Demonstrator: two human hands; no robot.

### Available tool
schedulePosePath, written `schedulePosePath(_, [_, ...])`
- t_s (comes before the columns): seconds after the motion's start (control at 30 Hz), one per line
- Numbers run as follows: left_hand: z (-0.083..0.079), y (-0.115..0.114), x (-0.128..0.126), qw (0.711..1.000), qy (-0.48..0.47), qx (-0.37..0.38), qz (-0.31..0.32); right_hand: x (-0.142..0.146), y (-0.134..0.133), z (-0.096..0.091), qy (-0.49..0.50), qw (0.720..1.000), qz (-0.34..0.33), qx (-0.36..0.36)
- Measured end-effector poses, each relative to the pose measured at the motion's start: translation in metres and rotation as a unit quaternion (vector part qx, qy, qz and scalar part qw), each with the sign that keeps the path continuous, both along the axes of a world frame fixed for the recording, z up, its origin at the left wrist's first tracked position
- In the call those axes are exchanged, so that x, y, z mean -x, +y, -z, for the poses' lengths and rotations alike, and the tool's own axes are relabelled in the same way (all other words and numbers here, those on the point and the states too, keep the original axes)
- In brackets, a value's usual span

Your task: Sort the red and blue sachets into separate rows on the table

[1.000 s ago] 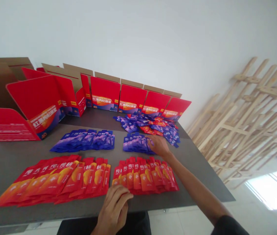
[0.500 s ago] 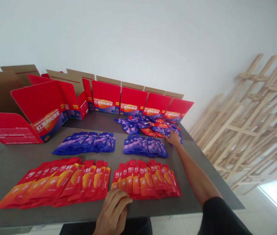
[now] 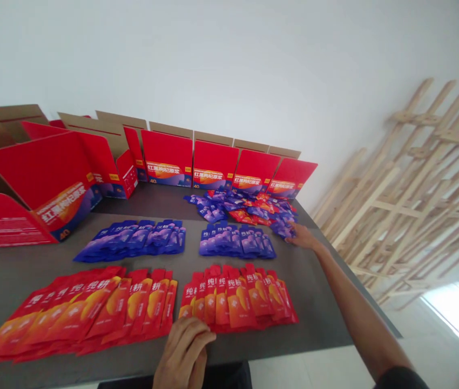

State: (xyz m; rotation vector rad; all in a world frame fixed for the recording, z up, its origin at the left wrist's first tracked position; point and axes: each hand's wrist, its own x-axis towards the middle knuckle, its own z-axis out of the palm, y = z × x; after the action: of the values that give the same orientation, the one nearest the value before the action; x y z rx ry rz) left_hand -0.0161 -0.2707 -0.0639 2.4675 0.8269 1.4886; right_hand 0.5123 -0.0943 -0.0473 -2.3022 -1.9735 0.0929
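My right hand (image 3: 301, 236) reaches to the right end of a loose heap, its fingers closed on the edge of a purple pouch (image 3: 281, 228). My left hand (image 3: 184, 348) rests by the front table edge, fingers loosely bent and holding nothing, just below a fanned row of red-orange pouches (image 3: 233, 300). To its left lies a second fanned row of red pouches (image 3: 79, 308). Behind these are two overlapping rows of purple pouches, one at the left (image 3: 132, 239) and one in the middle (image 3: 235, 240). The heap (image 3: 249, 205) mixes purple and red pouches.
Open red cartons (image 3: 168, 156) line the back of the grey table (image 3: 318, 302) along the wall. Larger open cartons (image 3: 47, 189) stand at the left. Wooden easel-like frames (image 3: 407, 200) lean against the wall at the right, beyond the table edge.
My right hand has drawn a little right and towards me, with a purple pouch now at its fingertips. My left hand stays by the table edge. The view has shifted slightly.
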Motion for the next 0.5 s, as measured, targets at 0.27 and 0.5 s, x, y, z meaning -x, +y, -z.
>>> schedulePosePath(0.27, [0.005,0.003,0.001,1.000,-0.002,-0.004,0.010,-0.025,-0.136,0.004,0.082,0.984,-0.155,0.025])
schedulePosePath(0.5, [0.008,0.004,0.002,1.000,-0.006,0.000,0.020,0.035,-0.139,0.002,0.064,0.952,0.300,-0.017])
